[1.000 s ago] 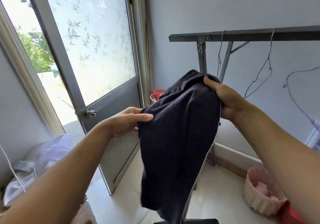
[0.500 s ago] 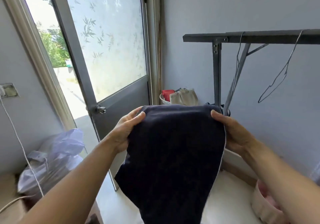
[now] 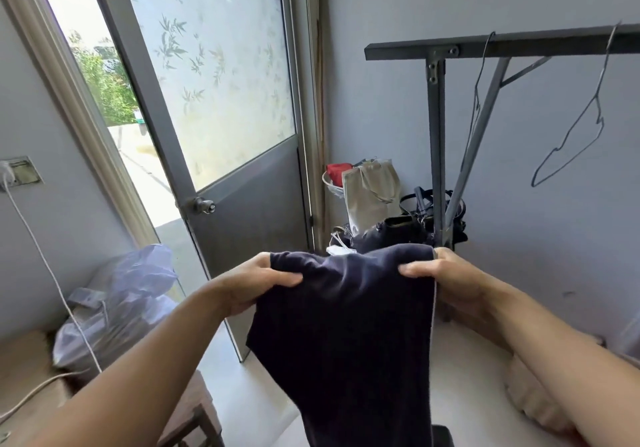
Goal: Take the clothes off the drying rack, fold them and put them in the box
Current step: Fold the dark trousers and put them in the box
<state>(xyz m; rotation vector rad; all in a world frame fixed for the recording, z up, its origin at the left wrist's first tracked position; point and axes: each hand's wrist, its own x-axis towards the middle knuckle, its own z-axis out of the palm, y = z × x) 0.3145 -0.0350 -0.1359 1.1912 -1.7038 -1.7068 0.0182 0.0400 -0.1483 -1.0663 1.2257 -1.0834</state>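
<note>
Pale-walled corner by a half-glazed grey door [image 3: 221, 107]; dark metal drying rack [image 3: 502, 43] stands beyond your right hand [image 3: 446, 285]. You're pinching the top edge of the dark navy soft knit garment [image 3: 346, 335] with both hands, left hand [image 3: 256, 284] at the other corner, cloth hanging limp between and below them. Looks light, floppy, not slippery. Keep hold at the top corners for folding. Box: can't tell which.

- On my feed, both forearms are bare up to the frame edge; I see no sleeves, cuffs or gloves.
- My left grip [image 3: 258, 285] and right grip [image 3: 446, 280] wear no rings, watch or bands that I can make out.
</note>
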